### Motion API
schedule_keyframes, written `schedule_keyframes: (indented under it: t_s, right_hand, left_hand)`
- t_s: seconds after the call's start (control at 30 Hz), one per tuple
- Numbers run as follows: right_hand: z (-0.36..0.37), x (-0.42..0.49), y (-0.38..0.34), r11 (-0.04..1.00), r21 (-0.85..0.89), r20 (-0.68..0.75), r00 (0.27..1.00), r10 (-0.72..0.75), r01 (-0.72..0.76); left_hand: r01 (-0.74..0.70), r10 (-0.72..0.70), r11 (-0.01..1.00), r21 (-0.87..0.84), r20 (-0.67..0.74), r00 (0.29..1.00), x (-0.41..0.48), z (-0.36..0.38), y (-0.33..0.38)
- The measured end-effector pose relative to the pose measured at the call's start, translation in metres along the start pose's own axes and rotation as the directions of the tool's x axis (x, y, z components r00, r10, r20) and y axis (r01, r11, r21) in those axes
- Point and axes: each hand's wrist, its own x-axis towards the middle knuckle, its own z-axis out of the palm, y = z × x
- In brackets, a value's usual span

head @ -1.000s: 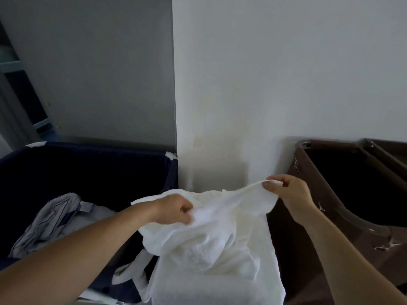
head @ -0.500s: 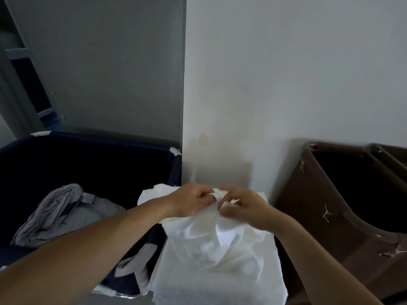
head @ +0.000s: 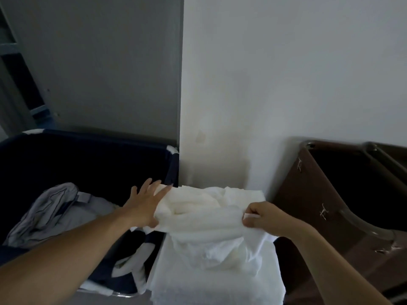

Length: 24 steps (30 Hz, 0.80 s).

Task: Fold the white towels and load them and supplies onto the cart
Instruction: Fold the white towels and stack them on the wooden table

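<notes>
A crumpled white towel [head: 204, 219] hangs in front of me above a flat white towel surface [head: 211, 285]. My right hand [head: 266, 219] pinches the towel's near right edge between thumb and curled fingers. My left hand [head: 143, 205] lies at the towel's left side with its fingers spread straight, and its thumb tucks under a fold.
A dark navy laundry bin [head: 88, 150] stands at the left with grey-and-white linen [head: 55, 208] inside. A brown cart bag [head: 304, 205] with a metal rim stands at the right. A white wall and a grey door panel rise straight ahead.
Both hands were bunched together on the towel half a second ago. They have now moved apart, the left hand has spread its fingers straight, and the towel is stretched between them.
</notes>
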Motion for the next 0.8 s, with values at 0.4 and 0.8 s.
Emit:
schedule_keyframes:
  t_s: [0.4, 0.8]
  right_hand:
    - [-0.018, -0.003, -0.043, 0.937, 0.239, -0.329, 0.929, -0.168, 0.254]
    - [-0.045, -0.023, -0.063, 0.732, 0.571, -0.565, 0.825, 0.022, 0.372]
  left_hand:
    - [-0.360, -0.012, 0.590, -0.723, -0.454, 0.891, -0.017, -0.128, 0.059]
    - [-0.373, 0.076, 0.582, -0.723, -0.409, 0.909, -0.027, -0.185, 0.116]
